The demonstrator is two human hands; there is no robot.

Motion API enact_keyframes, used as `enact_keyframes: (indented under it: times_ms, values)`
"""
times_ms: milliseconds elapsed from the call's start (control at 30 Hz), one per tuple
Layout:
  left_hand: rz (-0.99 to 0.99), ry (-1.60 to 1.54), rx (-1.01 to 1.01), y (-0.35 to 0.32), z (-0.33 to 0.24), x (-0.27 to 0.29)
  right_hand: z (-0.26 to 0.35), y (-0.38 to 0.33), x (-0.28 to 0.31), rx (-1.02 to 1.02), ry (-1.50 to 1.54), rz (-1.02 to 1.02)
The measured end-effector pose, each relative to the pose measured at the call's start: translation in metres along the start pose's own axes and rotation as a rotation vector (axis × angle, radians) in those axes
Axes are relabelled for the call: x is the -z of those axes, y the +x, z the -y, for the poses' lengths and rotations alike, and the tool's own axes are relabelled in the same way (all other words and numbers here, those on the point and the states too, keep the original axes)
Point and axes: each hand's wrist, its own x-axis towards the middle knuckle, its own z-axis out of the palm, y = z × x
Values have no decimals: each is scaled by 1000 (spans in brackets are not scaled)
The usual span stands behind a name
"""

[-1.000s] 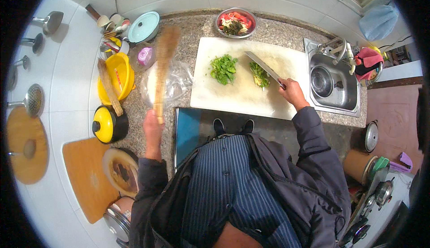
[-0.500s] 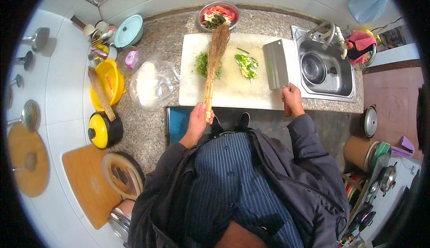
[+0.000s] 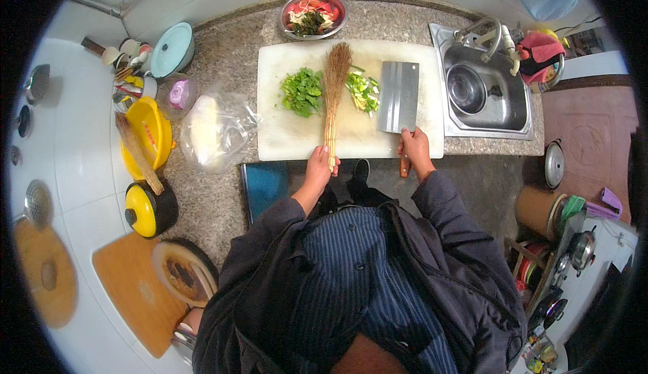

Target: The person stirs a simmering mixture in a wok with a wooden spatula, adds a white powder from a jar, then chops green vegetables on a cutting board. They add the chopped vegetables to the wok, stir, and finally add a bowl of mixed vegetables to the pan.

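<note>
Brush (image 3: 333, 97) lying along white board (image 3: 290, 138) between two green piles, held by left hand (image 3: 318, 168) closed round its near end. Cleaver (image 3: 399, 97) flat on board, gripped by right hand (image 3: 414, 148), kept clear for sweeping.

We cannot see the cleaver (image 3: 399, 96) handle in full: the right hand (image 3: 414, 150) covers it at the counter's (image 3: 223, 198) front edge. The left hand (image 3: 318, 169) hides the bottom of the broom (image 3: 333, 94) stalks. Chopped pieces in the metal bowl (image 3: 313, 15) at the back edge are too small to identify. Contents of the plastic bag (image 3: 214, 129) are blurred. Our own torso blocks the floor below.
</note>
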Motion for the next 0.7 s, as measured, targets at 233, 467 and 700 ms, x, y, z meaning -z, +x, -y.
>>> enact_keyframes:
  times_ms: [233,467,700]
  values:
    - [12,-14,118,9,11,0,5,8,-25,28,-61,-39]
    - [68,-19,149,9,12,-1,8,14,-54,39,-113,-10]
    - [89,-45,173,11,15,-2,14,10,-77,-17,-3,42]
